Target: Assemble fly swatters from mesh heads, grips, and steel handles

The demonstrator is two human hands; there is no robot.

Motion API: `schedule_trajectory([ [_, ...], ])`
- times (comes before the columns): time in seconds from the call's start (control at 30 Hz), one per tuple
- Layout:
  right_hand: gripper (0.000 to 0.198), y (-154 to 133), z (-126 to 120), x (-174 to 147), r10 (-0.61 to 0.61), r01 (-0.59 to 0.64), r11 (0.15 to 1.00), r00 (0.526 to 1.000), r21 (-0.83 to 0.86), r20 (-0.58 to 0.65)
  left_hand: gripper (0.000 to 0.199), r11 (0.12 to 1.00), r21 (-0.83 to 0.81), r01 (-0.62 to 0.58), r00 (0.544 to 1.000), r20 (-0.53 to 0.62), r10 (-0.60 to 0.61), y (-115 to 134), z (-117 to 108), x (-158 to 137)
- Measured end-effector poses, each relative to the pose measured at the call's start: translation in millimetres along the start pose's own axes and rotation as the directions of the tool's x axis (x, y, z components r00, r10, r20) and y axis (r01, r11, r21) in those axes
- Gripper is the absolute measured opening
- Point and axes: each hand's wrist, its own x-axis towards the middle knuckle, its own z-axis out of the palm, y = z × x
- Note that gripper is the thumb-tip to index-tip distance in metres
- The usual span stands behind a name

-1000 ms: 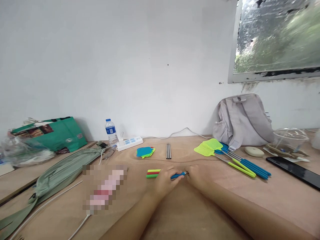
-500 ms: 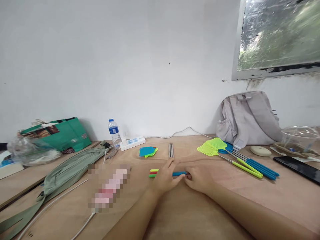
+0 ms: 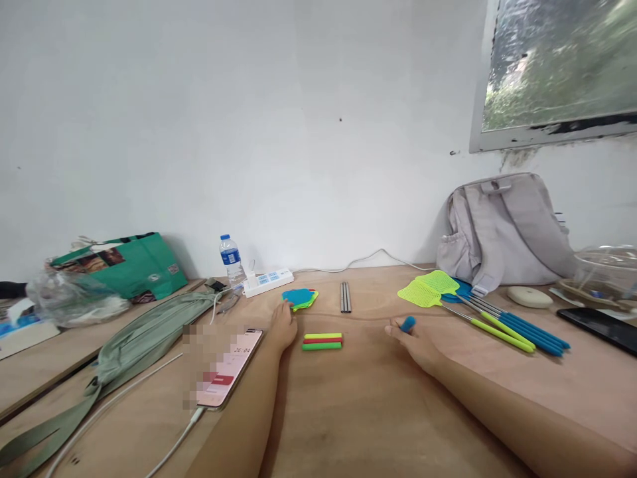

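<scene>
Both my hands rest on the wooden table (image 3: 358, 411): my right hand (image 3: 415, 340) is closed around a blue handle (image 3: 408, 323), its tip poking up; my left hand (image 3: 283, 326), loosely open and holding nothing, reaches the stacked swatter heads (image 3: 300, 298). Between them lie three coloured handles (image 3: 322, 341), two metal rods (image 3: 345, 297) beyond.

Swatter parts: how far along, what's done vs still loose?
Looks done: several assembled fly swatters lie at the right. In hand: the right hand holds a blue handle; the left hand reaches to the stack of swatter heads. Left: three loose handles, yellow, red and green, and two metal rods lie unassembled on the table.
</scene>
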Motion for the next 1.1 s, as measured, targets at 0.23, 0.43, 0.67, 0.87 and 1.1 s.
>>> schedule_trajectory([
  [0.23, 0.040, 12, 2, 8, -0.056, 0.052, 0.941, 0.998, 0.333, 0.002, 0.041, 0.995, 0.095, 0.033, 0.986, 0.158, -0.048, -3, 6, 0],
  [0.43, 0.043, 4, 2, 10, -0.071, 0.071, 0.874, 0.997, 0.481, -0.018, 0.053, 0.991, 0.129, 0.040, 0.980, 0.189, -0.064, 0, 3, 1],
  [0.67, 0.042, -7, 2, 9, -0.009, 0.002, 0.883, 1.000, 0.470, 0.011, 0.056, 0.991, 0.131, -0.006, 0.988, 0.155, -0.014, 3, 1, 0],
  [0.87, 0.035, 2, 1, 14, 0.109, -0.068, 0.863, 0.993, 0.500, -0.054, 0.043, 0.990, 0.121, -0.079, 0.992, 0.112, 0.066, 3, -1, 2],
  [1.1, 0.023, 8, 0, 15, 0.162, -0.078, 0.773, 0.984, 0.630, -0.077, 0.044, 0.986, 0.077, -0.150, 0.987, 0.069, 0.145, 3, -3, 4],
])
